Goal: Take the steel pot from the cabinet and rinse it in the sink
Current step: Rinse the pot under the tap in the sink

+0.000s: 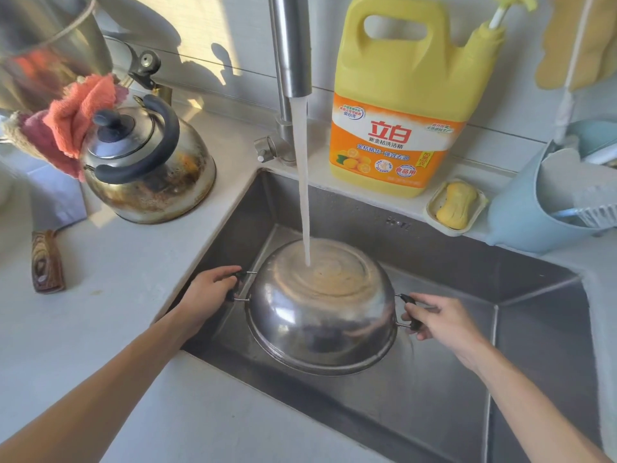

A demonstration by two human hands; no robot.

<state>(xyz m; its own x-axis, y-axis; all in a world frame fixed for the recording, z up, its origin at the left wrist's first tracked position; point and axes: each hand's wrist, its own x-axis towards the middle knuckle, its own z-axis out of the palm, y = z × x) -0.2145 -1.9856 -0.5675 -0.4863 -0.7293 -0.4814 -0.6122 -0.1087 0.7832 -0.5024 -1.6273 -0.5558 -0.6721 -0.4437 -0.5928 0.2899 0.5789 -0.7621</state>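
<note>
The round, shiny stainless-steel pot point(322, 307) with two small black side handles is turned upside down, tilted with its base facing up and far. It sits low inside the rectangular grey steel sink point(534, 329), left of centre. A stream of water point(303, 182) lands on its upturned base.

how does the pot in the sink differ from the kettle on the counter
The steel pot is upside down under running water, held by both side handles; the kettle stands upright, untouched. The pot is shinier; the kettle is stained brown. The pot has no lid on; the kettle is lidded. Both are steel with black handles.
</note>
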